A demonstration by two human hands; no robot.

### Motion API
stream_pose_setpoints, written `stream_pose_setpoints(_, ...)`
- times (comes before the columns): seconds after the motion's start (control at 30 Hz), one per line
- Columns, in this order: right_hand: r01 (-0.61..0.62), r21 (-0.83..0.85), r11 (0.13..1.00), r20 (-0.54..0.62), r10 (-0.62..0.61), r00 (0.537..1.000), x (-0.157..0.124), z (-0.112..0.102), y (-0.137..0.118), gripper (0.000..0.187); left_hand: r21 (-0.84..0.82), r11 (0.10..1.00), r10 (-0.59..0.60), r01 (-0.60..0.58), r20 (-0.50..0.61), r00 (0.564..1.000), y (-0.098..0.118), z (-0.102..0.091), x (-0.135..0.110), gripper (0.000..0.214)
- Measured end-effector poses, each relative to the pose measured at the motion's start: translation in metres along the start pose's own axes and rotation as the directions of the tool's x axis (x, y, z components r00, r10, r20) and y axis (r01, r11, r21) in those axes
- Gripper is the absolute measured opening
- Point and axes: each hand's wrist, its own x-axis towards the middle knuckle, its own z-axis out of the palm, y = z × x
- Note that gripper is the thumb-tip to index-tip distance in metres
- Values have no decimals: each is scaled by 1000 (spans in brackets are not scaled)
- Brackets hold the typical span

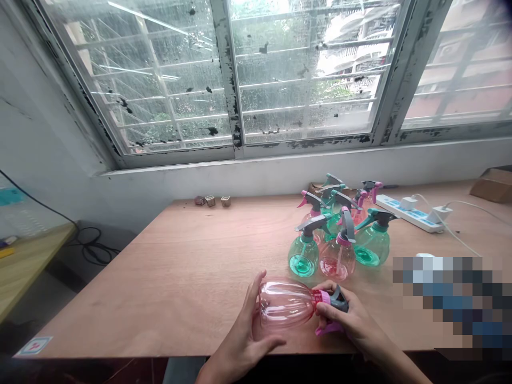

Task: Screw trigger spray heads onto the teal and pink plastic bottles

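Observation:
A clear pink spray bottle point(286, 304) lies on its side just above the front of the table, its base toward the left. My right hand point(346, 314) is closed around its pink collar and grey spray head, with the pink trigger pointing down. My left hand point(248, 325) is at the base of the bottle, fingers stretched out and thumb spread apart below it. Whether the left palm presses on the base I cannot tell. Just beyond stand a green spray bottle point(303, 256), a pink spray bottle point(338, 261) and another green spray bottle point(372, 245).
Several more pink and green spray bottles stand behind these. A white power strip point(410, 213) with plugged-in chargers and cables lies to the right, near a cardboard box point(490, 184). Small blocks point(225, 201) sit at the table's back edge. A blurred patch covers the right side.

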Motion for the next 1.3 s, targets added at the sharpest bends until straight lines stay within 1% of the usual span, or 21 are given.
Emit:
stream_pose_setpoints(0.07,0,-48,999,29,2,1000,-2,0,-1,43,-20,1000,-21,21,-17,1000,1,0,0,125)
stream_pose_setpoints(0.1,0,-77,997,46,4,999,-3,0,-1,41,-53,998,-33,31,-26,999,1,-1,0,128)
stream_pose_setpoints(0.2,2,-123,992,73,7,997,-6,1,-2,38,-180,981,-82,74,-38,996,4,-2,4,118)
stream_pose_setpoints(0.3,-9,-99,995,57,15,998,-5,2,-2,39,-192,972,-139,131,-27,990,8,-3,7,114)
stream_pose_setpoints(0.37,-20,-72,997,35,23,999,-4,3,-2,42,-163,980,-124,117,-31,992,10,-3,7,115)
stream_pose_setpoints(0.43,-22,-53,998,24,23,999,-3,3,-1,44,-102,993,-70,66,-38,997,10,-2,5,115)
stream_pose_setpoints(0.53,-20,-40,999,13,21,1000,-2,3,-1,45,16,1000,3,-3,-33,999,6,-1,2,109)
stream_pose_setpoints(0.57,-18,-39,999,10,18,1000,-2,3,-1,45,44,999,12,-11,-29,999,5,-1,1,108)
stream_pose_setpoints(0.63,-18,-37,999,3,19,1000,-3,4,-2,45,65,998,8,-7,-26,1000,4,0,-1,114)
stream_pose_setpoints(0.7,-21,-27,999,1,21,1000,-3,5,-4,44,40,999,-5,6,-23,1000,4,0,-1,125)
stream_pose_setpoints(0.8,-17,34,999,-9,17,1000,-3,5,-5,45,-114,993,-29,30,6,1000,5,1,1,135)
stream_pose_setpoints(0.87,-6,81,997,-22,7,1000,-2,4,-4,46,-217,974,-64,71,38,997,6,1,2,133)
stream_pose_setpoints(0.9,0,94,996,-27,2,1000,-2,3,-3,47,-237,967,-83,93,52,995,6,1,3,129)
stream_pose_setpoints(1.0,7,94,996,-27,-4,1000,-1,2,-1,46,-204,970,-116,128,73,991,6,0,4,111)
stream_pose_setpoints(1.07,-5,86,996,-25,8,1000,-1,2,-1,45,-165,980,-98,107,62,993,6,-1,4,103)
stream_pose_setpoints(1.23,10,81,997,-6,-10,1000,-1,4,-3,42,-136,991,14,-11,18,1000,3,0,3,92)
stream_pose_setpoints(1.3,6,82,997,-4,-6,1000,-1,5,-4,42,-142,990,13,-9,24,1000,3,1,2,99)
